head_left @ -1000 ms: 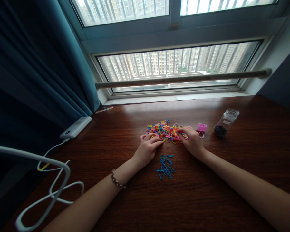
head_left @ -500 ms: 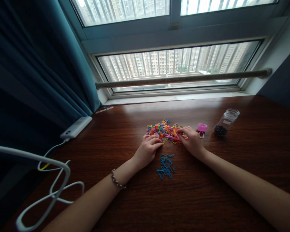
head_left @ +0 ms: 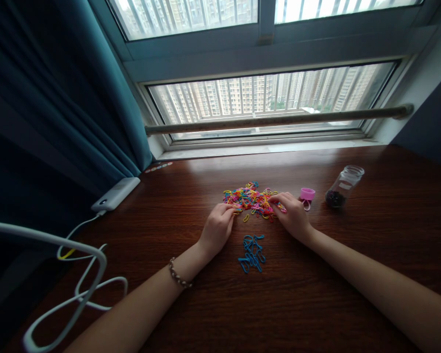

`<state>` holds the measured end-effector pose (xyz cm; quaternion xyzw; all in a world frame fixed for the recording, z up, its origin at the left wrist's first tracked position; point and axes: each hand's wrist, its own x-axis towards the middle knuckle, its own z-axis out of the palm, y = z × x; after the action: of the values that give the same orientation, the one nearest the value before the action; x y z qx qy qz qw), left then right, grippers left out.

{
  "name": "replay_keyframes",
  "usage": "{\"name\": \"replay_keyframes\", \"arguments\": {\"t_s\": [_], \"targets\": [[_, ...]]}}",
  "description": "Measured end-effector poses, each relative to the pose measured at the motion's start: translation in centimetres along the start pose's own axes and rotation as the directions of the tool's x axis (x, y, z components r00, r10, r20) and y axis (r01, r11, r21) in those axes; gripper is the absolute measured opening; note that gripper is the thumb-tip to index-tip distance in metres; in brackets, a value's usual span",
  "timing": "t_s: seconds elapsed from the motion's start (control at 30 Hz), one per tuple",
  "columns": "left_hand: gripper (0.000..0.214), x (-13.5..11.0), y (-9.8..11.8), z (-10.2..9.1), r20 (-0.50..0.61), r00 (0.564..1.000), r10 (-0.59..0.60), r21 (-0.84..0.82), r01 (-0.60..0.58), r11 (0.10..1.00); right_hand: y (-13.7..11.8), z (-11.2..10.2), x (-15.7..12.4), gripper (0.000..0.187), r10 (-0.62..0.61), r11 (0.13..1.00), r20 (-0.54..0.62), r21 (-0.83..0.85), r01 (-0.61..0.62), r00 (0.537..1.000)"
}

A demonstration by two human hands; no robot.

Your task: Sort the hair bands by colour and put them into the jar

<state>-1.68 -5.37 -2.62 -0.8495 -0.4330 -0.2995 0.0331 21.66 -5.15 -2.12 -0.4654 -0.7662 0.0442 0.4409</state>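
A big heap of little coloured bands [head_left: 248, 197] is lying in the middle of the brown table [head_left: 316, 304], near the window. The left hand [head_left: 217, 226] is sitting at 8 o'clock from the heap. Its fingers are curling in and its tips are touching the edge of the heap. The right hand [head_left: 292, 215] is sitting at 4 o'clock, with its fingertips pressing close together on the bands there. The bands are too small to tell if either hand is pinching one.

A small bunch of blue bands [head_left: 252, 252] is lying at 6 o'clock from the heap, between the two wrists. Only blue ones are lying there, so it looks like they are being kept apart by colour.

A pink lid [head_left: 307, 193] is lying at 3 o'clock, just beside the right hand. Farther out at 3 o'clock, a glass jar [head_left: 343, 185] is leaning over with its mouth open. Something dark is sitting in its bottom end.
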Motion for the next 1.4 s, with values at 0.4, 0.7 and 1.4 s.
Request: {"name": "replay_keyframes", "arguments": {"t_s": [0.4, 0.7, 1.4], "targets": [[0.022, 0.2, 0.6, -0.5, 0.014, 0.994, -0.105, 0.188, 0.101, 0.977, -1.9, -0.1, -0.5, 0.011, -0.07, 0.997, -0.008, 0.04, 0.071, 0.997], [0.019, 0.3, 0.3, -0.5, -0.031, 0.995, -0.098, -0.038, 0.097, 0.995, -5.3, -0.5, -1.6, 0.014, -0.538, 0.842, 0.285, 0.136, 0.522, 0.793], [0.055, 0.9, 3.4, -1.7, 0.408, 0.859, 0.309, -0.163, -0.265, 0.95, 3.1, 0.4, 0.1, 0.012, 0.26, 0.957, 0.014, -0.137, -0.256, 0.965]]}}
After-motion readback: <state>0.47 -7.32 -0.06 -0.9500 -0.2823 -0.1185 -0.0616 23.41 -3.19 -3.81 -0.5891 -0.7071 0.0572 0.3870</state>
